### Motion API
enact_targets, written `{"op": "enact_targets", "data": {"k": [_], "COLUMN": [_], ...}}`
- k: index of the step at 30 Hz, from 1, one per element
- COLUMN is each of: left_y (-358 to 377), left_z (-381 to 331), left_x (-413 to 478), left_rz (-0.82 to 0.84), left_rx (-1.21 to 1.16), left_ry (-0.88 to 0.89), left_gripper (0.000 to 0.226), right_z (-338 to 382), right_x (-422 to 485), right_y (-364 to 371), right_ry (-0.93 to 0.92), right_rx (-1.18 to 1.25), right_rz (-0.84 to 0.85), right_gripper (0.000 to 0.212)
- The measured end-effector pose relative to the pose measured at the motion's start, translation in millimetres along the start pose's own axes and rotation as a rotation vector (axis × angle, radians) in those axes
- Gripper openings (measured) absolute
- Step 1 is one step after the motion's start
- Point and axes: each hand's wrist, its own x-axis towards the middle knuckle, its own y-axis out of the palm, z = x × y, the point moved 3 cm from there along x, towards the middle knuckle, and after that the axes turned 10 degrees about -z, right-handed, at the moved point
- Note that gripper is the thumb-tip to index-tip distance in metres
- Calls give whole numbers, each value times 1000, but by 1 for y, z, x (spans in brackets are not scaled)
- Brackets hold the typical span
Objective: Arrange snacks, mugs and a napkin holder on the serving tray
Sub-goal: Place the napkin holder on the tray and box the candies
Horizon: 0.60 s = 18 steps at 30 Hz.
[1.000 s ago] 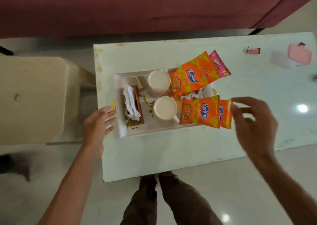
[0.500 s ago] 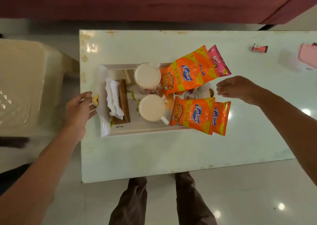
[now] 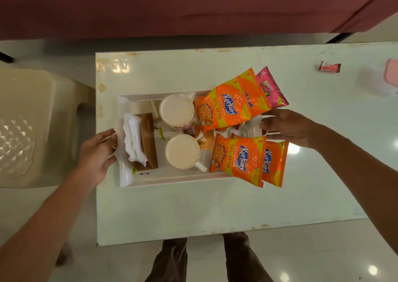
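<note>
- Two hands at the serving tray (image 3: pixel 172 179), one per short end. Left hand (image 3: pixel 98 152) at the left end, fingers partly curled round the rim w/ thumb on top; looks like a grip but can't tell how firm.
- Right hand (image 3: pixel 286 126) at the right end, fingers bent onto the tray handle, partly hidden by packets; grip not clear either.
- Napkin holder (image 3: pixel 148 141), brown w/ white napkins, stands on the tray just beside the left hand.
- Two mugs mid-tray: far mug (image 3: pixel 176 111), near mug (image 3: pixel 182 151), both w/ pale tops.
- Orange snack packets: far pair (image 3: pixel 228 107) just above the right hand, w/ a pink packet (image 3: pixel 272 88) under them; near pair (image 3: pixel 243 159) below the hand. Both overhang the tray's right end.
- Tray sits on a glossy pale worktop (image 3: pixel 193 212), well apart from a small red wrapper (image 3: pixel 329 67) far right.
- Maroon sofa (image 3: pixel 172 6) behind; cream plastic chair (image 3: pixel 32 120) at left; shiny tiled floor.
</note>
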Motion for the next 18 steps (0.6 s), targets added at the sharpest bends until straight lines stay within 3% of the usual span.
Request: {"op": "enact_targets", "data": {"k": [9,18], "left_y": [5,14], "left_z": [-2,-11], "left_x": [-3,-27], "left_rz": [-76,-92], "left_rx": [6,-58], "left_ry": [3,8], "left_gripper": [17,15], "right_z": [-2,-8], "right_x": [8,11], "right_y": [3,-5], "right_ry": [-25,-92], "right_rx": [-53,-19], "right_rz": [-138,-158], "right_gripper": [41,35]}}
